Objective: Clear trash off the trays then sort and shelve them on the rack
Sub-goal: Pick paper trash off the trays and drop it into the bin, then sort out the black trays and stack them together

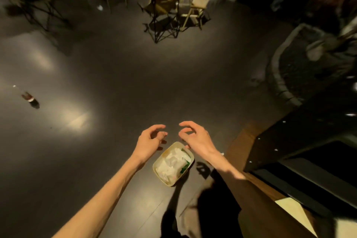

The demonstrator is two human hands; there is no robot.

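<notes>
Left hand (pixel 149 139): my fingers hung loosely curled, holding nothing.
Right hand (pixel 195 137): the same, empty.
Bin (pixel 164 177): on the floor below my hands, holding white trash (pixel 172 164).
Rack (pixel 301 133): dark, cut off right.

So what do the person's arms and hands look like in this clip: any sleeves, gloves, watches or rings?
Both arms are bare from the bottom of the frame to the fingertips: no sleeves or gloves in view. The left hand and right hand show no rings, and neither wrist carries a watch or band. The picture is dim and slightly blurred, so small jewellery could be missed.
</notes>
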